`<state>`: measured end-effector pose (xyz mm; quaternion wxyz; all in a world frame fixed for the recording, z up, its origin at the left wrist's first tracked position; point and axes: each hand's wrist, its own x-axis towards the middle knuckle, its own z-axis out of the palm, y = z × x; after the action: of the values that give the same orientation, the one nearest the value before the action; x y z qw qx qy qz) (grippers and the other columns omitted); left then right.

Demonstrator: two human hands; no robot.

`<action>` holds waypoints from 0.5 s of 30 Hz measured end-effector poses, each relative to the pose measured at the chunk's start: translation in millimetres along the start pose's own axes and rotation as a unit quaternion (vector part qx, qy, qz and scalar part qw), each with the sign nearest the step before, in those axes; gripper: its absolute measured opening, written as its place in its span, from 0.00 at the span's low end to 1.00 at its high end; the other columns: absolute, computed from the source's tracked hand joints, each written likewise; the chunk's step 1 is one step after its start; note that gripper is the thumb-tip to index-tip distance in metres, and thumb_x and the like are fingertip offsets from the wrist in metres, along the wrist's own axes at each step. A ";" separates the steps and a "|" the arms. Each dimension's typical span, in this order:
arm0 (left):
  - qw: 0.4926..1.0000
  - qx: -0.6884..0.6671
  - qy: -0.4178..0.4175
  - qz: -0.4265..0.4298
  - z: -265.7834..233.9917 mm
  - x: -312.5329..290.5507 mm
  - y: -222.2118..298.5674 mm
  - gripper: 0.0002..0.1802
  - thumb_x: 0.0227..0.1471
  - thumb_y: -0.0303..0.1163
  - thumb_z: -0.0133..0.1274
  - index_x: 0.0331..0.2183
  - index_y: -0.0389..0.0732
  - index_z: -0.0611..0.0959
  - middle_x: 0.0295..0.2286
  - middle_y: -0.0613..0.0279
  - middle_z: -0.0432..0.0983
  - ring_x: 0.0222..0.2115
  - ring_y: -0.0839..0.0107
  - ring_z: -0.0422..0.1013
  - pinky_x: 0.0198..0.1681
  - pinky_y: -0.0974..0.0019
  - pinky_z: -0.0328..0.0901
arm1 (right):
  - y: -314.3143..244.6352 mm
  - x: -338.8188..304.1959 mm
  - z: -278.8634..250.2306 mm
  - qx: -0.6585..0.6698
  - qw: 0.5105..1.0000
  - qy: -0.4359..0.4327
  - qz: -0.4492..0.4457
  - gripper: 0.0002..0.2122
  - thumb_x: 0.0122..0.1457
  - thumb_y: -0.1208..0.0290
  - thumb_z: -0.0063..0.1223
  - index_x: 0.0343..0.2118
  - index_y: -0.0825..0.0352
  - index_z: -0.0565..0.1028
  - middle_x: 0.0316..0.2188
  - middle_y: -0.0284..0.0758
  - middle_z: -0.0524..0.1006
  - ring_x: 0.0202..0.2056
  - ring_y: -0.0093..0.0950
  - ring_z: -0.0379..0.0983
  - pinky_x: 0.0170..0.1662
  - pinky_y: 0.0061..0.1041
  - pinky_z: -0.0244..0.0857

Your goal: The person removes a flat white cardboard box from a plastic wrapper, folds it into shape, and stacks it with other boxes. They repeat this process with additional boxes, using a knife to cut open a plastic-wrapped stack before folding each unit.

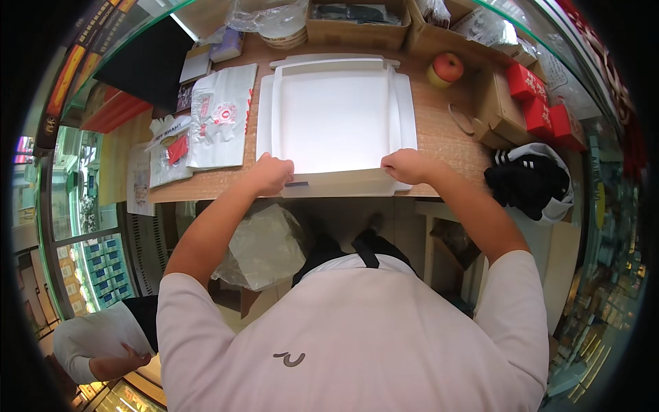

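Note:
A shallow white cardboard box (333,117) lies on the wooden table in front of me, its inside facing up. Flaps stick out along its left, right and far sides. The near side panel (336,182) reaches the table's front edge and shows a beige face with a small dark strip at its left. My left hand (273,174) is closed, pinching the box at its near left corner. At the near right corner my right hand (406,166) is likewise closed on the cardboard. Both sets of fingertips partly hide the corners.
White plastic bags (221,117) lie left of the box. An apple-shaped item (447,67), a brown carton (500,110) and red boxes (539,118) stand right. Black-and-white cloth (532,178) lies at the right edge. Another person's arm (117,364) shows at lower left.

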<state>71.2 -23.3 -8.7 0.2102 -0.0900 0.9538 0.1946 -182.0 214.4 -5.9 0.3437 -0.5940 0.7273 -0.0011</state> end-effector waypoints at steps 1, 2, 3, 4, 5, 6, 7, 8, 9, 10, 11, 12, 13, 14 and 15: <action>0.999 -0.048 0.002 -0.002 -3.0 0.7 -1.0 0.03 0.48 0.28 0.48 0.30 0.41 0.74 0.26 0.51 0.75 0.29 0.53 0.69 0.40 0.61 0.58 | 4.4 1.0 4.5 -0.031 0.997 0.057 -0.037 0.07 0.55 0.69 0.46 0.31 0.65 0.74 0.24 0.38 0.74 0.33 0.37 0.69 0.39 0.34 0.64; 0.999 -0.001 -0.021 -0.024 -0.6 5.6 -0.1 0.07 0.46 0.25 0.48 0.32 0.41 0.73 0.23 0.54 0.74 0.29 0.55 0.69 0.41 0.63 0.57 | 10.9 3.0 14.3 -0.061 0.989 0.113 -0.073 0.07 0.55 0.69 0.46 0.31 0.65 0.74 0.23 0.37 0.74 0.33 0.36 0.69 0.40 0.34 0.63; 0.998 0.040 0.052 0.004 6.8 7.0 -1.1 0.07 0.46 0.25 0.48 0.32 0.40 0.72 0.23 0.56 0.72 0.29 0.56 0.68 0.40 0.63 0.57 | 14.4 5.3 19.7 -0.092 0.975 0.169 -0.111 0.07 0.55 0.68 0.47 0.31 0.65 0.74 0.23 0.37 0.74 0.33 0.35 0.69 0.40 0.33 0.63; 0.989 0.081 0.123 0.033 16.4 5.6 0.2 0.07 0.45 0.24 0.47 0.32 0.40 0.72 0.22 0.58 0.71 0.29 0.56 0.68 0.40 0.63 0.57 | 13.3 5.1 22.1 -0.096 0.970 0.197 -0.102 0.07 0.55 0.67 0.48 0.31 0.65 0.74 0.24 0.37 0.74 0.34 0.35 0.69 0.40 0.33 0.62; 0.972 0.121 0.193 0.061 23.9 5.4 -0.2 0.07 0.45 0.23 0.46 0.32 0.39 0.72 0.21 0.59 0.70 0.29 0.57 0.68 0.40 0.63 0.57 | 12.1 4.4 24.6 -0.100 0.965 0.225 -0.093 0.08 0.54 0.66 0.49 0.30 0.65 0.74 0.24 0.36 0.74 0.34 0.34 0.69 0.40 0.32 0.62; 0.935 0.158 0.303 0.096 21.8 5.9 6.6 0.08 0.43 0.22 0.46 0.31 0.39 0.72 0.20 0.62 0.67 0.29 0.60 0.67 0.39 0.62 0.58 | 8.4 3.1 26.1 -0.102 0.959 0.252 -0.083 0.08 0.54 0.65 0.50 0.30 0.65 0.74 0.25 0.36 0.74 0.34 0.33 0.68 0.40 0.31 0.61; 0.947 0.154 0.271 0.080 22.8 7.2 7.7 0.07 0.43 0.23 0.46 0.30 0.39 0.73 0.21 0.61 0.67 0.29 0.60 0.67 0.39 0.62 0.58 | 5.7 2.6 26.2 -0.102 0.966 0.227 -0.068 0.08 0.53 0.65 0.51 0.29 0.64 0.74 0.25 0.35 0.74 0.34 0.33 0.68 0.40 0.31 0.61; 0.957 0.149 0.240 0.063 23.7 8.7 7.6 0.06 0.42 0.24 0.47 0.29 0.39 0.73 0.21 0.61 0.68 0.30 0.61 0.67 0.39 0.62 0.59 | 3.1 2.1 25.4 -0.102 0.973 0.201 -0.052 0.08 0.52 0.64 0.52 0.28 0.63 0.73 0.26 0.35 0.74 0.34 0.33 0.68 0.40 0.30 0.61; 0.966 0.144 0.209 0.046 21.7 9.3 9.1 0.05 0.42 0.24 0.47 0.28 0.40 0.74 0.21 0.61 0.68 0.30 0.62 0.67 0.39 0.62 0.59 | 0.8 0.9 22.9 -0.103 0.978 0.176 -0.036 0.08 0.52 0.63 0.53 0.27 0.63 0.73 0.26 0.34 0.74 0.34 0.32 0.68 0.40 0.29 0.60; 0.971 0.146 0.180 0.050 20.2 7.3 10.4 0.04 0.41 0.25 0.48 0.26 0.40 0.74 0.21 0.60 0.69 0.29 0.62 0.67 0.38 0.62 0.59 | -1.1 -1.3 22.8 -0.109 0.979 0.167 -0.039 0.08 0.51 0.64 0.54 0.27 0.63 0.73 0.25 0.33 0.73 0.35 0.32 0.68 0.41 0.30 0.60; 0.976 0.148 0.151 0.053 19.3 3.4 11.9 0.02 0.41 0.26 0.49 0.24 0.41 0.75 0.21 0.60 0.69 0.29 0.62 0.68 0.37 0.61 0.59 | -3.5 -4.2 23.7 -0.116 0.980 0.158 -0.041 0.08 0.50 0.65 0.56 0.26 0.63 0.72 0.25 0.33 0.73 0.35 0.32 0.68 0.41 0.30 0.59; 0.980 0.149 0.121 0.058 18.1 0.1 14.2 0.01 0.40 0.27 0.50 0.23 0.42 0.76 0.21 0.60 0.70 0.28 0.63 0.68 0.37 0.61 0.60 | -4.8 -6.3 24.3 -0.121 0.980 0.150 -0.043 0.08 0.49 0.65 0.57 0.26 0.63 0.72 0.25 0.33 0.73 0.35 0.32 0.67 0.42 0.30 0.59; 0.972 0.157 0.152 0.086 21.0 -1.7 12.7 0.02 0.41 0.28 0.51 0.21 0.42 0.76 0.20 0.60 0.71 0.28 0.63 0.68 0.36 0.61 0.60 | -2.1 -8.1 25.4 -0.148 0.971 0.167 -0.081 0.08 0.50 0.65 0.56 0.26 0.63 0.72 0.24 0.32 0.73 0.35 0.32 0.68 0.42 0.30 0.59; 0.963 0.164 0.183 0.114 26.1 -3.4 8.8 0.04 0.42 0.29 0.51 0.20 0.42 0.76 0.20 0.59 0.71 0.27 0.62 0.69 0.35 0.61 0.60 | 3.6 -10.8 27.3 -0.173 0.960 0.183 -0.119 0.08 0.50 0.65 0.55 0.25 0.62 0.72 0.24 0.31 0.73 0.35 0.31 0.68 0.42 0.29 0.58; 0.951 0.172 0.213 0.141 28.0 -5.7 7.1 0.06 0.43 0.30 0.52 0.18 0.42 0.76 0.20 0.59 0.72 0.27 0.62 0.69 0.35 0.61 0.60 | 2.7 -12.3 26.0 -0.198 0.946 0.200 -0.158 0.07 0.51 0.64 0.54 0.25 0.62 0.72 0.23 0.30 0.74 0.35 0.31 0.68 0.42 0.29 0.58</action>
<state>84.7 -4.9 -27.3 -0.0151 0.0437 0.9984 0.0320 -170.7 236.4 -20.8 0.0614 -0.7452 0.6633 -0.0301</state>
